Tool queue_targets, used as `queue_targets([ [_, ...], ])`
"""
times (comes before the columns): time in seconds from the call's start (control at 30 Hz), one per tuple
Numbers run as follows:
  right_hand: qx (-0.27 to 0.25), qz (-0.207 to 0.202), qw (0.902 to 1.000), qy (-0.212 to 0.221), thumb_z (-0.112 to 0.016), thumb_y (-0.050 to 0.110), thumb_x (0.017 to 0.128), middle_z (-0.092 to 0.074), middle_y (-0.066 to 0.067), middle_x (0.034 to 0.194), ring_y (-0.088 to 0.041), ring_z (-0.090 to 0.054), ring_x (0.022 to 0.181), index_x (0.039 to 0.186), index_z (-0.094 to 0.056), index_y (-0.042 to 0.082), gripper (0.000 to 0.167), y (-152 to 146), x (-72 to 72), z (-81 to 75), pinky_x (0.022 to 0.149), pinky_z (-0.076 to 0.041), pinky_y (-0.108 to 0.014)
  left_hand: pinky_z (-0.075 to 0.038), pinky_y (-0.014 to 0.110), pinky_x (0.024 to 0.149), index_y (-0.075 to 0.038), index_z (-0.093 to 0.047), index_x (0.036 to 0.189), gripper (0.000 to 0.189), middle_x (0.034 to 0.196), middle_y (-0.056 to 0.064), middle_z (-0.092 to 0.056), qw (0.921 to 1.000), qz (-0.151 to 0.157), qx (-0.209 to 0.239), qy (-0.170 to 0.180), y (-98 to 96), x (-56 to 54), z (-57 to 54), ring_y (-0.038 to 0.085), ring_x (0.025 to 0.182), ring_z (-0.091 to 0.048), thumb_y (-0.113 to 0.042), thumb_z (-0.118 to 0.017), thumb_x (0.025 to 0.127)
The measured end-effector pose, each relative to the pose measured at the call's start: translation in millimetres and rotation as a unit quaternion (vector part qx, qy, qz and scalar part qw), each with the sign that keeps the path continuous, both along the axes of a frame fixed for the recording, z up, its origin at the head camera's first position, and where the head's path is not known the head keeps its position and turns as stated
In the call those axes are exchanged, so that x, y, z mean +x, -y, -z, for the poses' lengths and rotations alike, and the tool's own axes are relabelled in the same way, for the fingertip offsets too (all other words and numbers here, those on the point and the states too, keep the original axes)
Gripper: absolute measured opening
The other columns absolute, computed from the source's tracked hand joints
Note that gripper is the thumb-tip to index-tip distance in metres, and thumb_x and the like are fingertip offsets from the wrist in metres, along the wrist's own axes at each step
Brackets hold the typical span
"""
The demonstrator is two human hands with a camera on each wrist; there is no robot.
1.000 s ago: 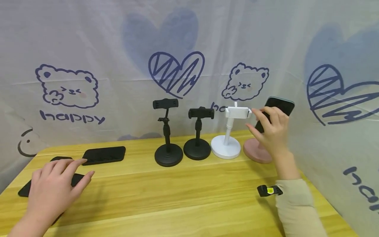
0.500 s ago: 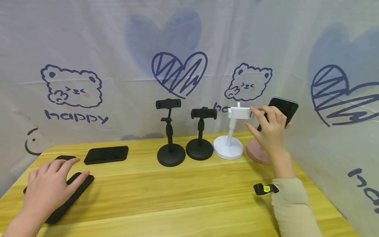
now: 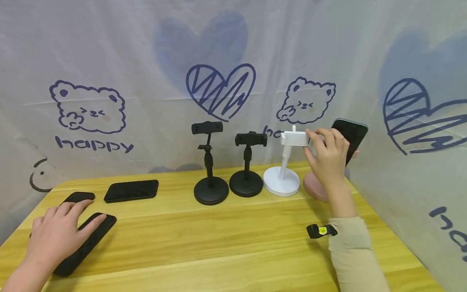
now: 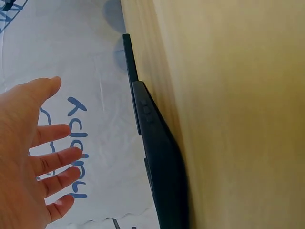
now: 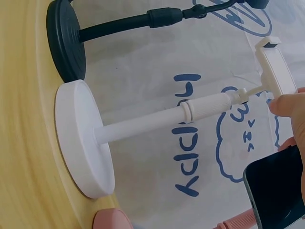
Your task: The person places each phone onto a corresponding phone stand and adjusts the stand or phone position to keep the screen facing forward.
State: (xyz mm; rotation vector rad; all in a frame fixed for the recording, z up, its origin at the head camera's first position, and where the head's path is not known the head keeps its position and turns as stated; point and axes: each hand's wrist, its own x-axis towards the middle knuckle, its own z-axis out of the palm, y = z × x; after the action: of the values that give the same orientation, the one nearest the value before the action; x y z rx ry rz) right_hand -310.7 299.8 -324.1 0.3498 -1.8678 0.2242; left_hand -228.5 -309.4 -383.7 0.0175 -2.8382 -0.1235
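Note:
My right hand (image 3: 328, 156) is at the right end of the white phone stand's clamp (image 3: 294, 138), its thumb and forefinger pinching that end. In the right wrist view the thumb (image 5: 287, 105) lies against the clamp's edge, while the far side is hidden. The white round base (image 3: 281, 184) stands on the table. My left hand (image 3: 54, 235) hovers at the left with spread, relaxed fingers and holds nothing. Under and beside it lie a black phone (image 3: 87, 243) and another, partly covered phone (image 3: 79, 197). A third black phone (image 3: 131, 190) lies farther back.
A pink stand (image 3: 315, 186) bearing a phone (image 3: 352, 132) stands right behind my right hand. Left of the white stand are a shorter black stand (image 3: 245, 183) and a taller black stand (image 3: 211, 190). A printed curtain (image 3: 160, 142) hangs close behind the table.
My right hand has shifted slightly left and closed in on the clamp's right end. My left hand has drawn slightly toward me, leaving more of the phones exposed. The head view has turned slightly left.

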Motion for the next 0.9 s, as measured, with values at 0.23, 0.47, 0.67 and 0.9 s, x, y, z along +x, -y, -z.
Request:
queue_targets([
  [0.23, -0.002, -0.008, 0.9999, 0.008, -0.075, 0.007, 0.082, -0.06, -0.019, 0.112, -0.037, -0.043, 0.114, 0.118, -0.067, 0.006, 0.037, 3, -5.4, -7.4, 0.091, -0.031, -0.054, -0.03, 0.069, 0.078, -0.005, -0.046, 0.138, 0.085, 0.126, 0.036, -0.045, 0.9996, -0.002, 0.007, 0.029, 8.8, -4.7, 3.0, 0.06, 0.107, -0.036, -0.072, -0.051, 0.085],
  [0.47, 0.001, 0.009, 0.9999, 0.015, -0.076, 0.009, 0.082, -0.06, -0.018, 0.113, -0.036, -0.043, 0.115, 0.117, -0.067, 0.006, 0.036, 6, -6.8, -5.8, 0.09, -0.032, -0.053, -0.032, 0.071, 0.076, -0.003, -0.037, 0.144, 0.094, 0.133, 0.04, -0.034, 0.9909, 0.034, 0.028, 0.127, 14.9, -10.7, 5.6, 0.065, 0.112, -0.029, -0.075, -0.048, 0.085],
  [0.67, 0.0, 0.013, 0.9996, 0.025, -0.076, 0.009, 0.082, -0.059, -0.018, 0.114, -0.036, -0.043, 0.115, 0.118, -0.066, 0.006, 0.037, 6, -4.3, -3.3, 0.09, -0.031, -0.053, -0.033, 0.073, 0.073, -0.001, -0.031, 0.146, 0.099, 0.135, 0.043, -0.03, 0.9844, 0.047, 0.046, 0.163, 17.2, -15.6, 13.6, 0.067, 0.112, -0.028, -0.075, -0.051, 0.083],
  [0.9, 0.002, 0.017, 0.9994, 0.03, -0.076, 0.009, 0.083, -0.059, -0.019, 0.114, -0.036, -0.042, 0.115, 0.119, -0.066, 0.006, 0.038, 5, -0.9, -1.5, 0.09, -0.031, -0.053, -0.034, 0.077, 0.075, 0.002, -0.026, 0.147, 0.105, 0.135, 0.046, -0.025, 0.9746, 0.046, 0.067, 0.209, 18.2, -21.3, 20.3, 0.07, 0.112, -0.027, -0.075, -0.054, 0.081],
])
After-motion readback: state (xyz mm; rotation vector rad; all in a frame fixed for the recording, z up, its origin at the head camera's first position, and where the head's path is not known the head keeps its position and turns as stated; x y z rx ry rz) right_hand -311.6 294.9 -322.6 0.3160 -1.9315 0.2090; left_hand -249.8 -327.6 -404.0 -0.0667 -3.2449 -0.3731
